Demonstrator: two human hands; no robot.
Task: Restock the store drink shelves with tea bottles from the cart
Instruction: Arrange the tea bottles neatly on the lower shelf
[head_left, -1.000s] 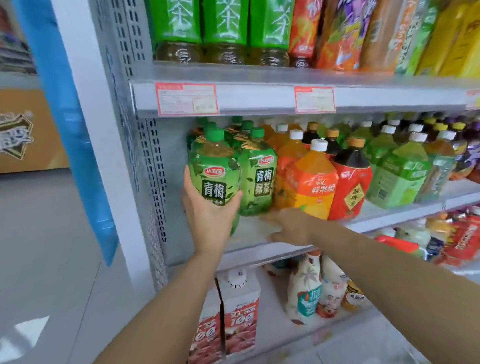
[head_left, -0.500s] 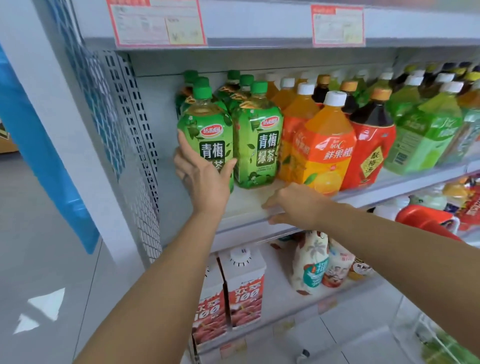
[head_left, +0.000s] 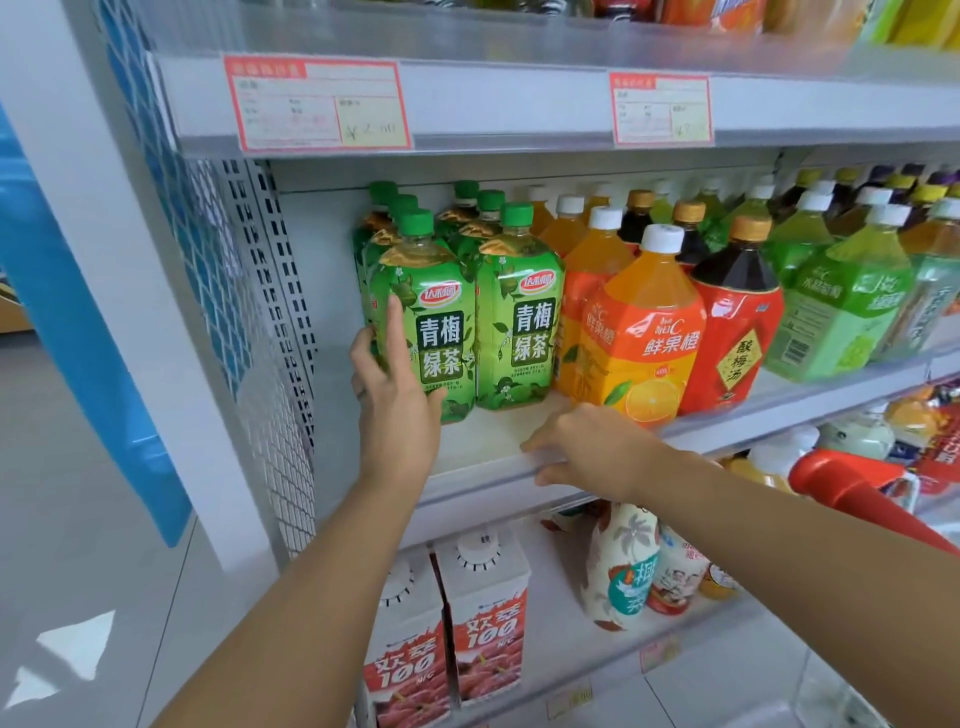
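青梅绿茶 on green tea bottle (head_left: 434, 338), 鲜果橙 on orange bottle (head_left: 647, 332), 酸梅汤 on red bottle (head_left: 737, 353), 100 on carton (head_left: 488, 639)

A shop, plainly: white metal shelves (head_left: 519, 467) packed with rows of drink bottles (head_left: 644, 332), red-bordered price tags (head_left: 317, 104) clipped along the shelf edge, juice cartons (head_left: 483, 618) on the shelf below.

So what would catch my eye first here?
The left hand grips a green tea bottle at the left end of the middle shelf, beside its twin. The right hand rests on that shelf's front edge, before a bright orange juice bottle.
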